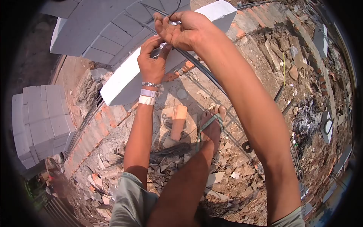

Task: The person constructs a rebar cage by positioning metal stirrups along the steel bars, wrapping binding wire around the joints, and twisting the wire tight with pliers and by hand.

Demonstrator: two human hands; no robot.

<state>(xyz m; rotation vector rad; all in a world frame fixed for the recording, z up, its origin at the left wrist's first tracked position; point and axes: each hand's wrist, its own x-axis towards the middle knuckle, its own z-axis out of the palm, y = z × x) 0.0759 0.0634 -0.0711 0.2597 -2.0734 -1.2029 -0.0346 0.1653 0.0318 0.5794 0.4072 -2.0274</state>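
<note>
My left hand (152,62), with bands at its wrist, is closed with its fingertips and thumb at a bundle of thin steel rods (198,65). The rods slant from the upper left down to the right, passing under my right forearm. My right hand (183,32) is just above and right of the left one, its fingers curled. A thin dark wire (177,8) sticks up by its thumb and index finger. The hands partly hide the rods and the wire's lower end. Under both hands lies a long pale block (123,85).
Stacked grey blocks (121,28) stand at the top left, with another stack (43,121) at the left. Broken brick and rubble (234,174) cover the ground. An orange brick piece (179,123) lies beside my sandalled foot (211,126). More bars lie to the right.
</note>
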